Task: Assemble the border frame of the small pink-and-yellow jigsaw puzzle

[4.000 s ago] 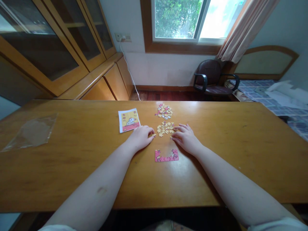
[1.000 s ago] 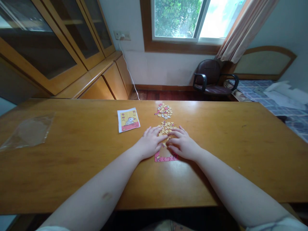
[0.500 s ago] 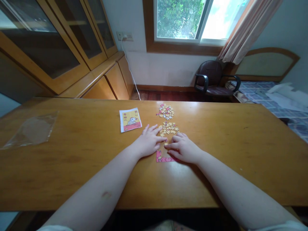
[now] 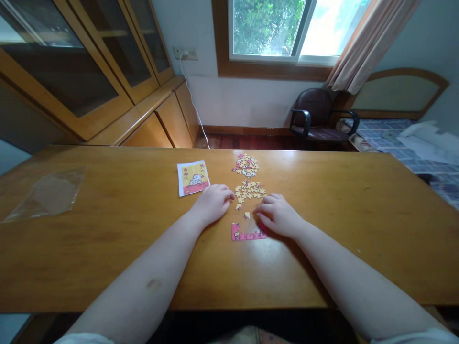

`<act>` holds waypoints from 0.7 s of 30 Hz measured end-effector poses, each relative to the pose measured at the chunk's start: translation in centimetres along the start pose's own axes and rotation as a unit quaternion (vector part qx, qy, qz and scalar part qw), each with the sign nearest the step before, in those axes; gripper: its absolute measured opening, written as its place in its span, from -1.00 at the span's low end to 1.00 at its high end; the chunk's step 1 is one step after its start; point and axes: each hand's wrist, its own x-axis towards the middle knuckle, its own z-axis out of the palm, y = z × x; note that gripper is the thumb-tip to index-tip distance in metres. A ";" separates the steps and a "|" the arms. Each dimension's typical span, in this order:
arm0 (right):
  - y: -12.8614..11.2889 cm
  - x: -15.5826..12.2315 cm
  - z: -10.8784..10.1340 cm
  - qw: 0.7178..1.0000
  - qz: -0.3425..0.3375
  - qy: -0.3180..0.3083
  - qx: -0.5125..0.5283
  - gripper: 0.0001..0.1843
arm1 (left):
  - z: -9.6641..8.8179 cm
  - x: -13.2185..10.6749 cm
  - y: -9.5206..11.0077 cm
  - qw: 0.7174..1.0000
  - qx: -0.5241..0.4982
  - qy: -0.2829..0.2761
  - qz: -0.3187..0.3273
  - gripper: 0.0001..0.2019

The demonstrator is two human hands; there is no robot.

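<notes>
A partly joined jigsaw puzzle [image 4: 248, 236] lies on the table, a pink bottom row with short sides rising at both ends. Right of it rests my right hand [image 4: 278, 215], fingers loosely bent and apart, its fingertips close to the right side; no piece shows in them. A loose yellow puzzle piece [image 4: 247, 215] sits just above the joined row. My left hand [image 4: 214, 203] is on the table left of the pieces, fingers curved with a gap at the thumb and nothing visible inside. Beyond the hands lies a spread of yellow pieces [image 4: 250, 190].
Farther back is a mixed pile of pink and yellow pieces [image 4: 246, 165]. The picture card [image 4: 193, 178] lies beside my left hand. A clear plastic bag [image 4: 52, 193] is at the table's left. Past the table [image 4: 125, 200] stand a chair [image 4: 315, 114] and a cabinet.
My left hand has drawn back to the left, off the pieces, and its spread fingers have curled in. My right hand has shifted slightly right, away from the loose yellow piece.
</notes>
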 end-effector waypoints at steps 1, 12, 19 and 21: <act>-0.1 0.0 0.0 1.000 -0.001 -0.003 0.003 -0.80 | 0.0 0.0 -0.1 1.000 0.005 -0.003 -0.001 -0.77; -1.1 0.1 -0.2 0.999 -0.022 -0.030 0.032 -0.78 | 1.1 -0.3 0.4 0.997 0.003 -0.042 0.069 -0.73; -1.3 0.1 0.0 0.998 -0.017 -0.046 0.030 -0.71 | 1.5 -0.4 0.8 0.995 -0.012 -0.050 0.087 -0.71; -1.3 0.1 0.1 0.998 -0.016 -0.049 0.026 -0.69 | 1.4 -0.4 0.8 0.994 -0.013 -0.048 0.096 -0.71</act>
